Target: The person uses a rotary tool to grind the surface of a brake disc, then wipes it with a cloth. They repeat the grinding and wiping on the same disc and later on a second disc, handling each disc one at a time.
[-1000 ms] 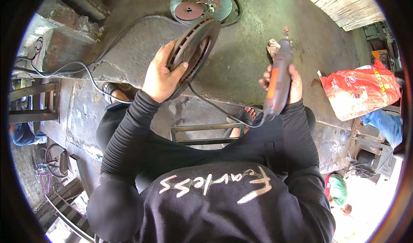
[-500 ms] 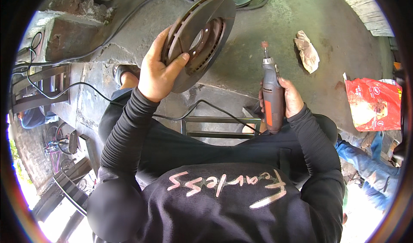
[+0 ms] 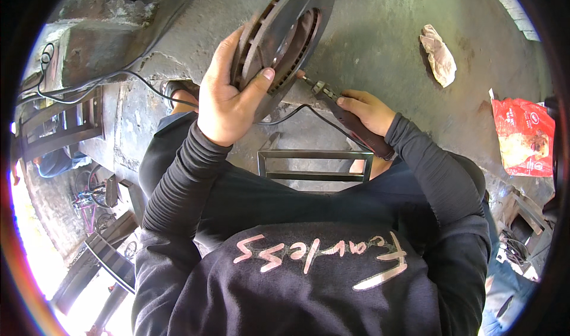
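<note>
My left hand (image 3: 234, 95) grips a brake disc (image 3: 264, 54) by its near left edge, thumb on the face and fingers round the rim. The grey metal disc is held up and tilted, with vent slots showing along its edge. In my right hand (image 3: 369, 111) is a dark rotary tool (image 3: 350, 122), slanting up to the left. Its small reddish grinding tip (image 3: 301, 74) is at the disc's lower right side; whether it touches the metal I cannot tell. A black cord runs from the tool to the left.
A low metal frame (image 3: 314, 154) stands between my legs. On the concrete floor (image 3: 380, 45) lie a crumpled pale wrapper (image 3: 438, 57) and, farther right, a red bag (image 3: 522, 137). Black cables (image 3: 127, 71) cross at the left beside a concrete block (image 3: 98, 54). A bicycle (image 3: 92, 199) is at the far left.
The rotary tool has swung from upright to a leftward slant, its tip now beside the disc. My left hand has turned the disc more edge-on and raised it slightly.
</note>
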A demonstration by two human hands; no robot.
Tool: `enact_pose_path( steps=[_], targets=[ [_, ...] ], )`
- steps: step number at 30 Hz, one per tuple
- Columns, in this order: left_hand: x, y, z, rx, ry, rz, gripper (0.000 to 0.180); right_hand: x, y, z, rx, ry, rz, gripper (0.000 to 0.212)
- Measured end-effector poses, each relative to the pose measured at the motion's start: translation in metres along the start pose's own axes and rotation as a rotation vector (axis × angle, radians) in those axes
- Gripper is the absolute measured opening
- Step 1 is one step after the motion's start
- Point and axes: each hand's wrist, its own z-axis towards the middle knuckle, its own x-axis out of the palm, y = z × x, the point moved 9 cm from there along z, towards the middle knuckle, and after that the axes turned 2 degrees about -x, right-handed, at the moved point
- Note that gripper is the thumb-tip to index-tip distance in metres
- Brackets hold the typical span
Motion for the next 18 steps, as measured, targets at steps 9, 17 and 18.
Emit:
enact_pose_path(
  steps=[9, 17, 18],
  targets=[
    [0.001, 0.002, 0.0, -0.048, 0.031, -0.035, 0.058, 0.011, -0.002, 0.006, 0.107, 0.005, -0.017, 0.052],
    [0.001, -0.006, -0.007, -0.029, 0.03, 0.17, 0.061, 0.022, 0.005, 0.009, 0.15, 0.08, 0.179, 0.048],
    [0.001, -0.004, -0.007, -0.037, 0.034, 0.182, 0.061, 0.024, 0.005, 0.009, 0.179, 0.102, 0.249, 0.048]
  ],
)
